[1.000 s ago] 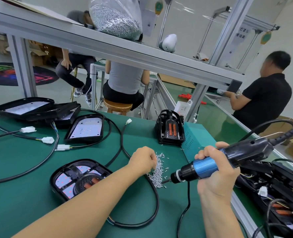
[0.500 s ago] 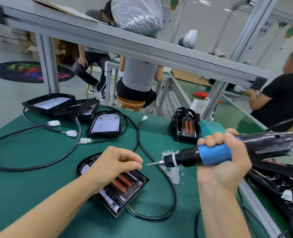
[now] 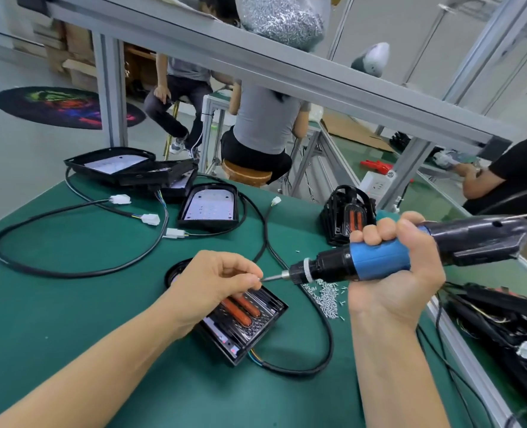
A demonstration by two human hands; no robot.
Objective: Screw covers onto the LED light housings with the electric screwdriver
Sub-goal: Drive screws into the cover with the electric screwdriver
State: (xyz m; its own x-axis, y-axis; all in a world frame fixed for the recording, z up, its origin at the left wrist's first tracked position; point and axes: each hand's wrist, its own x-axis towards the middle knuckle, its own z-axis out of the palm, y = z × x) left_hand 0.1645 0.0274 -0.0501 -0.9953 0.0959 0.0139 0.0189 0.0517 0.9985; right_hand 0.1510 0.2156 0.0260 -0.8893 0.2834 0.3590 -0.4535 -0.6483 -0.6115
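The LED light housing [image 3: 243, 322] lies on the green bench [image 3: 70, 319] under my left hand [image 3: 212, 285], whose fingertips pinch a screw at the electric screwdriver [image 3: 379, 257] bit; my right hand [image 3: 401, 273] grips its blue barrel. Overhead, a clear bag [image 3: 282, 18] holds screws

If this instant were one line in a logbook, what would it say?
step: loading screw | left hand: pinches screw at bit tip | right hand: grips electric screwdriver | LED light housing: on green table

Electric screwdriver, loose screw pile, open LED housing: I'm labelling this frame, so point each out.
electric screwdriver [image 3: 376, 262], head view, blue grip
screw pile [image 3: 327, 296], head view, heap's middle
LED housing [image 3: 250, 329], head view, ribbed interior
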